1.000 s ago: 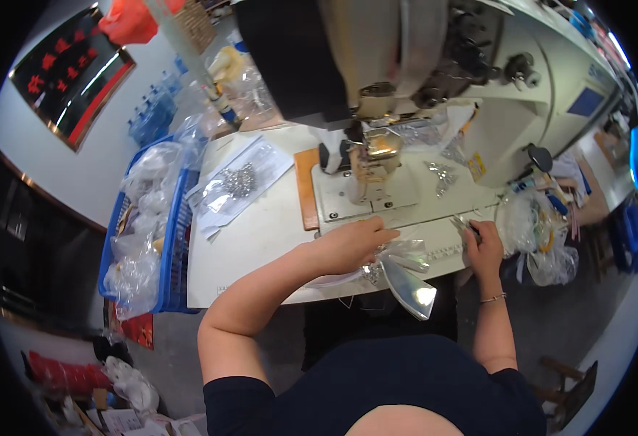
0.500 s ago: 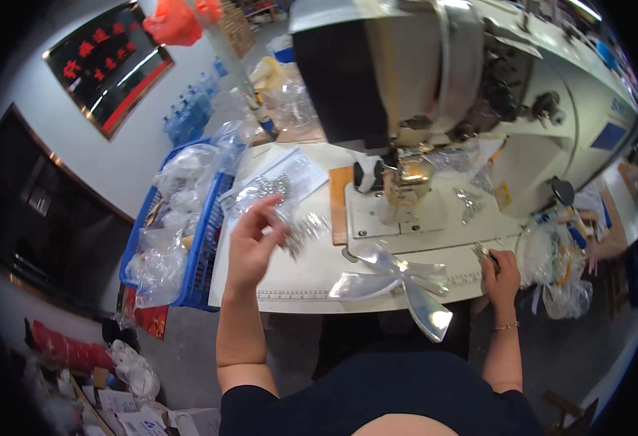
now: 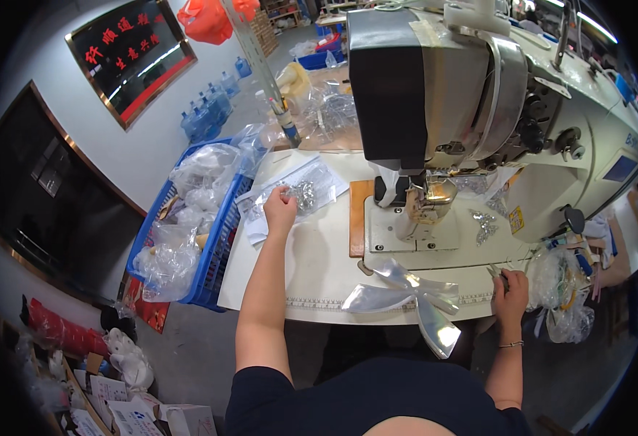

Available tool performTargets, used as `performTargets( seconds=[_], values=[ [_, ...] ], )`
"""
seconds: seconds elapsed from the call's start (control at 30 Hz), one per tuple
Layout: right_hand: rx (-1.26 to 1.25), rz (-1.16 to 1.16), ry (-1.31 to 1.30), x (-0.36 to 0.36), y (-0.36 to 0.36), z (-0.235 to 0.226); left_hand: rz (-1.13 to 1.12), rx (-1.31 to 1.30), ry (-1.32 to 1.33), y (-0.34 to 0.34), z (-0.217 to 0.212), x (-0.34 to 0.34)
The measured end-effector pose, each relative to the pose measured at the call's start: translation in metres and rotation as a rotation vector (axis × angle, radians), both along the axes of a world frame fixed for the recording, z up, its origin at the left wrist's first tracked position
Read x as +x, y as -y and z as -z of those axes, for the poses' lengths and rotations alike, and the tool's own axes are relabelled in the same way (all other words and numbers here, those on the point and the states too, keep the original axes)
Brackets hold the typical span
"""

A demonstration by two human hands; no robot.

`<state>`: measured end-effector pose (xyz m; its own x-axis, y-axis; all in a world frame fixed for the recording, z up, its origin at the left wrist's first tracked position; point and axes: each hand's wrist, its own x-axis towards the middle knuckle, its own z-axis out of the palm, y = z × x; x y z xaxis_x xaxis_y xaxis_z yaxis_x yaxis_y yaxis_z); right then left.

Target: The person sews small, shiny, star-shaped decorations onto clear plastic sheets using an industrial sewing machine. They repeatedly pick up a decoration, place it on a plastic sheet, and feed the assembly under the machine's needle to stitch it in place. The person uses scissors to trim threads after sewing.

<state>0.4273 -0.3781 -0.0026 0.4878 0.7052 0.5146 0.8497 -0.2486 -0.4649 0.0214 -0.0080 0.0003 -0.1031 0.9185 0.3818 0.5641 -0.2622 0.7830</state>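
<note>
My left hand [image 3: 281, 211] is at the left side of the table with its fingers pinched together. It is at the edge of a small heap of glittering silver appliqués [image 3: 305, 195], which lies on a clear plastic bag [image 3: 324, 182]. One of them seems to be in the pinch, though the fingertips partly hide it. By the table's right front edge, my right hand [image 3: 511, 294] is curled around small metal thread snips [image 3: 494, 271], tips pointing up and left. Between the hands, a shiny silver bow-shaped piece [image 3: 388, 298] overhangs the front edge.
A sewing machine [image 3: 587, 196] fills the right and centre of the table. Another glittering silver appliqué [image 3: 484, 226] lies on its bed. Left of the table stands a blue basket [image 3: 213, 272] of plastic bags. Clear bags [image 3: 562, 287] hang at the right edge.
My left hand has moved away from me to the heap on the bag; the glittering silver piece dangling from it is now at that heap. My right hand still grips the snips. The view has shifted.
</note>
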Motion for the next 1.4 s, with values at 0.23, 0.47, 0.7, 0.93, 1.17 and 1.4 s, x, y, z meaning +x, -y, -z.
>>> performTargets(
  seconds=[0.23,0.47,0.7,0.93,1.17,1.4],
  values=[
    [0.008,0.032,0.196,0.002,-0.007,0.003,0.302,0.216,-0.180,0.083,-0.047,0.056],
    [0.105,-0.422,-0.218,-0.039,-0.022,-0.029,0.925,0.220,-0.623,0.224,-0.053,0.126],
    [-0.140,-0.488,-0.099,-0.076,-0.026,-0.043,0.998,0.144,-0.520,0.216,-0.050,0.130],
    [-0.063,-0.459,-0.033,-0.082,-0.024,-0.047,1.049,0.053,-0.568,0.206,-0.061,0.136],
    [-0.082,-0.427,-0.124,-0.086,-0.024,-0.050,1.050,0.203,-0.604,0.214,-0.054,0.135],
    [-0.118,-0.531,-0.080,-0.080,-0.020,-0.053,1.125,0.187,-0.545,0.210,-0.058,0.130]
  ],
)
